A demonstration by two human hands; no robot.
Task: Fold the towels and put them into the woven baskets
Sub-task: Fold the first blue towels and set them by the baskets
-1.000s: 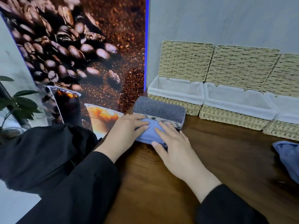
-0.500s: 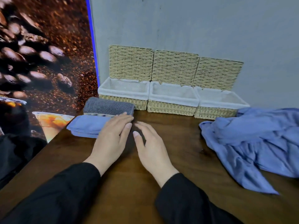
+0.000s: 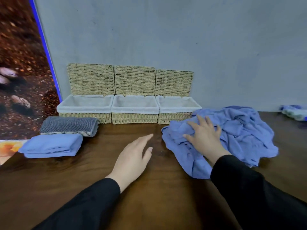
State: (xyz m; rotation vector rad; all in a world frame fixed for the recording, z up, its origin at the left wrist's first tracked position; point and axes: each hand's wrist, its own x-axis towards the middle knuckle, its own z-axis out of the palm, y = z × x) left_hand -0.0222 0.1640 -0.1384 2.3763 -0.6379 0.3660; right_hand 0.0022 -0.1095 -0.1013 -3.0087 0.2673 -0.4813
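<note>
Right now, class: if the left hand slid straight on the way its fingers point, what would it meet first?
Probably the crumpled towel: the left hand points up and to the right across bare table, toward the towel's near-left edge. Depth is unclear; it might instead reach the right basket.

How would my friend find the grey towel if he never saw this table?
Start at the three woven baskets by the wall. Just in front of the left one lies the folded grey towel. It is striped grey, while the folded towel beside it is plain blue.
</note>
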